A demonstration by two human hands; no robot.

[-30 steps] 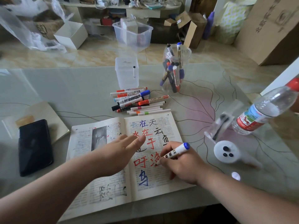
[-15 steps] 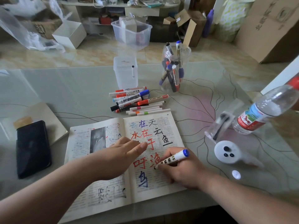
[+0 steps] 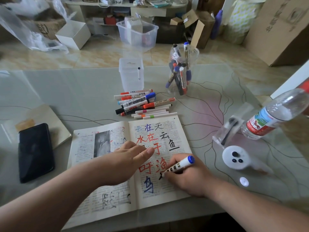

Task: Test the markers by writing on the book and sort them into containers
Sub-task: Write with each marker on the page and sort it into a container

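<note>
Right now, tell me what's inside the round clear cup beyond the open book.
The round clear cup holds whiteboard markers standing tilted, blue, black and red ends showing. They overlap, so their exact number is hidden.

Glass-topped table (image 3: 75,91), pale green, line-drawn flower pattern. Open book (image 3: 107,203) at the near edge. Loose markers (image 3: 138,102) piled just behind it. Square clear container (image 3: 131,76) behind the pile, round clear jar (image 3: 182,71) to its right with markers standing inside. Left: notebook (image 3: 55,124), black phone (image 3: 36,151) overlapping it. Right: water bottle (image 3: 270,118), white round device (image 3: 235,157), small white cap (image 3: 244,181).
</note>
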